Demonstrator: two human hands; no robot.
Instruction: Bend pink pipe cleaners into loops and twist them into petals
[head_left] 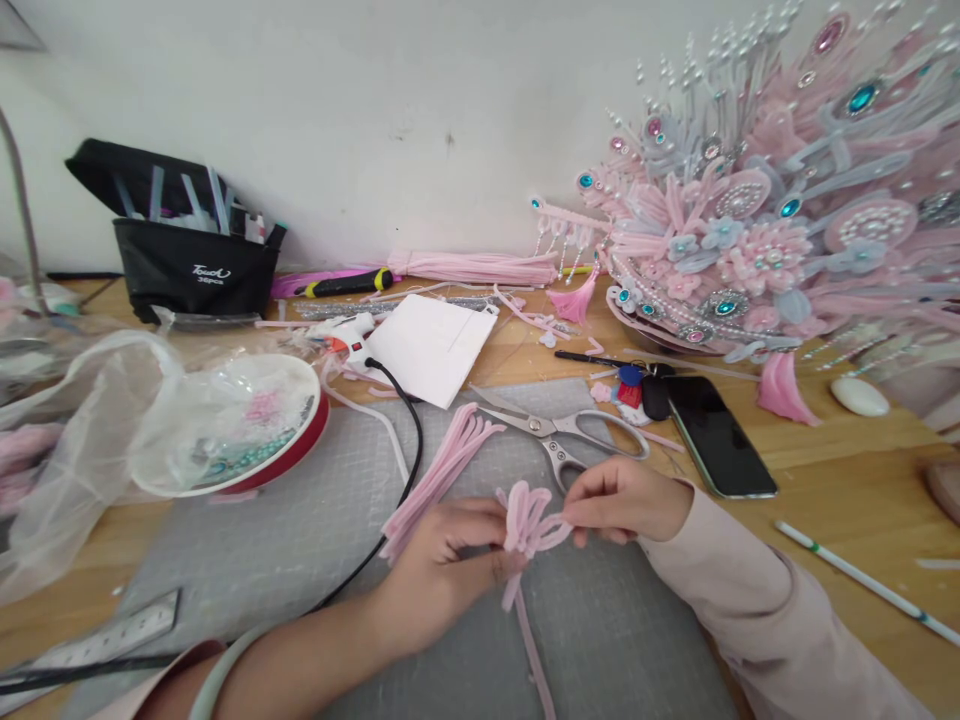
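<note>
Above the grey cutting mat (300,540), a small flower of looped pink pipe cleaners (528,518) is held between my two hands. My left hand (457,560) pinches its base between thumb and fingers. On the other side, my right hand (619,500) grips the end of one loop, its fingers closed. A pink pipe-cleaner stem (532,650) trails below the flower across the mat. Just beyond my left hand lies a bundle of pink pipe cleaners (439,470). Open metal scissors (551,427) rest close behind my right hand.
A large beaded pink headdress (720,230) stands at the back right. Before it lie a phone (720,435) and keys (637,385). The glue gun (352,335) has a black cord crossing the mat. At left are a bead-filled reel (307,440), a black marker case (199,265) and a ruler (105,635).
</note>
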